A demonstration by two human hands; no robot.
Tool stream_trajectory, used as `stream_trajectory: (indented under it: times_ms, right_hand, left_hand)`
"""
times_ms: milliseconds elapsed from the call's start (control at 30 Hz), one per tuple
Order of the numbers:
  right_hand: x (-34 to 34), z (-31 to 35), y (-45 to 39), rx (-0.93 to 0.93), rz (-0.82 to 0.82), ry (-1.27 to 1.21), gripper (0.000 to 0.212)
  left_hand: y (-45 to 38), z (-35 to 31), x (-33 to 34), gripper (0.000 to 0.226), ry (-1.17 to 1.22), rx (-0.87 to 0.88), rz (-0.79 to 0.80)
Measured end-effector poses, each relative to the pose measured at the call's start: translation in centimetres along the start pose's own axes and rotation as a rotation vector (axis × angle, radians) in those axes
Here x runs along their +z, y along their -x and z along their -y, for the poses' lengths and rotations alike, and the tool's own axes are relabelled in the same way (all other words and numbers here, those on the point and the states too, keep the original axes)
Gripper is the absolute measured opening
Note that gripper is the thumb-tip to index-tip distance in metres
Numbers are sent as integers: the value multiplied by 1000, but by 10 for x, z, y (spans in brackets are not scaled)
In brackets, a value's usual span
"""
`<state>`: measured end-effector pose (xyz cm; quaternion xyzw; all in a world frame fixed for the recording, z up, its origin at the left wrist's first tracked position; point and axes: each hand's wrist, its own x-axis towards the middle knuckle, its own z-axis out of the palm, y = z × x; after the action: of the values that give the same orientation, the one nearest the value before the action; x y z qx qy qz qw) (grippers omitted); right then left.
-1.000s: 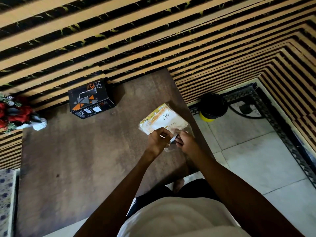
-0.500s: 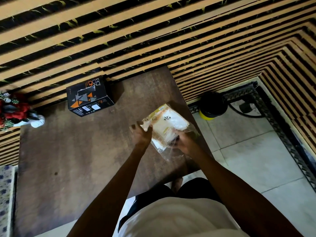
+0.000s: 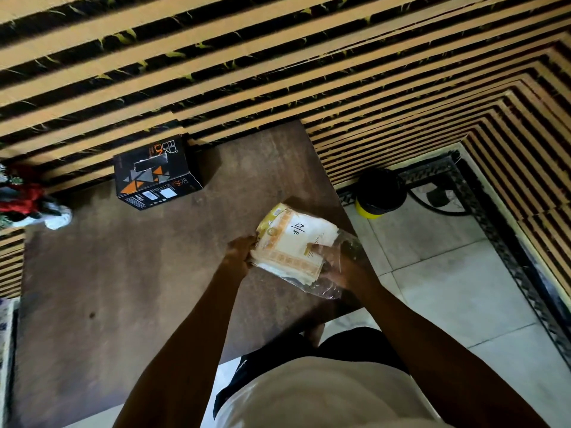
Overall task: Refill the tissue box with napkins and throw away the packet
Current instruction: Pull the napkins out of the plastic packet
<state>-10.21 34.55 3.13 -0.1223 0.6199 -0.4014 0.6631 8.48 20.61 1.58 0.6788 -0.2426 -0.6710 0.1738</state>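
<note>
A stack of white napkins [image 3: 290,251] with orange borders lies partly inside a clear plastic packet [image 3: 332,285] near the right edge of the brown table [image 3: 123,288]. My left hand [image 3: 239,253] grips the left side of the napkin stack. My right hand [image 3: 340,271] holds the loose open end of the packet on the right. The black tissue box [image 3: 154,173] with orange triangles stands at the back of the table, well to the left of both hands, its top slot facing up.
A red and white ornament [image 3: 27,202] sits at the table's far left edge. A black bin with a yellow base [image 3: 378,193] stands on the tiled floor [image 3: 448,273] right of the table. A striped slatted wall [image 3: 278,72] runs behind.
The packet's end has come open. My left hand moved from the packet's near end to the stack's left side, and the napkins now stick out of the plastic held by my right hand.
</note>
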Motion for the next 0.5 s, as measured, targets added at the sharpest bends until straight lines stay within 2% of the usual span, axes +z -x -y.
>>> stream_trajectory:
  times_ms: [67, 133, 200, 300, 333, 433, 500]
  right_hand:
    - [-4, -4, -10, 30, -71, -63, 41]
    - [-3, 7, -11, -22, -22, -23, 44]
    - [-1, 20, -6, -110, -11, 52, 52]
    - [-20, 27, -1, -158, -80, 101, 49]
    - [-30, 27, -1, -166, -72, 101, 49]
    - [-59, 31, 4, -181, -91, 78, 49]
    - [-78, 37, 12, -223, -105, 64, 49]
  left_hand:
    - [-1, 1, -2, 21, 7, 15, -45]
    - [-4, 3, -9, 17, 37, 57, -91]
    - [-13, 5, -18, 14, -44, 84, -154]
    - [-20, 3, -31, 43, -219, 120, -245]
    - [-22, 2, -34, 44, -339, 131, -283]
    - [-18, -1, -35, 38, -379, 193, -422]
    - [-21, -1, -33, 39, -363, 197, -438]
